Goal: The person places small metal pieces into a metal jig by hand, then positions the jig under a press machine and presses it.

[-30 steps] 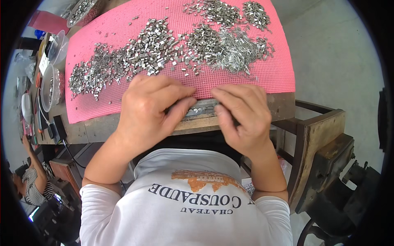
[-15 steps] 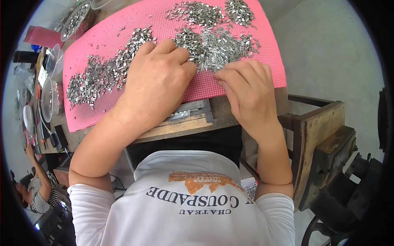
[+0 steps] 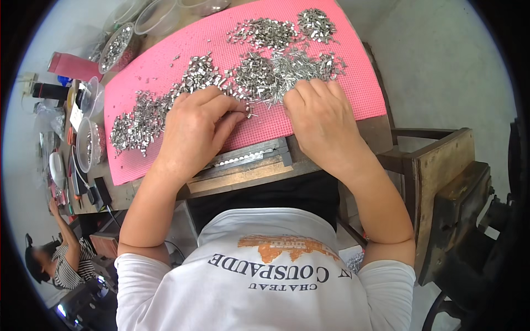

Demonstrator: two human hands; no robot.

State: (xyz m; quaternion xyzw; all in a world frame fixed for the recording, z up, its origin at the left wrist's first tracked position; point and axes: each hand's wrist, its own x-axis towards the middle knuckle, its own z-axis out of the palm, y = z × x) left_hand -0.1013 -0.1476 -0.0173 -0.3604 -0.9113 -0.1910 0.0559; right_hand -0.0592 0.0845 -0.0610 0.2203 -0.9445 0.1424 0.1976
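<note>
My left hand (image 3: pixel 194 128) is over the pink mat (image 3: pixel 270 122), thumb and forefinger pinched together. Small metal bits (image 3: pixel 251 113) lie right at its fingertips; whether one is held I cannot make out. At the near edge of the pile of thin silver pins (image 3: pixel 293 65), my right hand (image 3: pixel 323 118) is closed with its fingers curled down, hiding their tips. Between the hands and my body, a metal bar fixture (image 3: pixel 243 158) with a row of small shiny pieces sits at the table's front edge.
Piles of small metal blocks (image 3: pixel 135 124) spread over the mat's left, middle and far side. Clear plastic tubs (image 3: pixel 91 144) and a tub of metal parts (image 3: pixel 117 48) stand left. Right of the table is a wooden stand (image 3: pixel 441 171) with a dark machine. Another person (image 3: pixel 69 262) sits far left.
My left hand has drawn back toward me from the block piles, fingers now at the bits on the mat. My right hand has shifted left relative to the pins, its fingers now curled downward.
</note>
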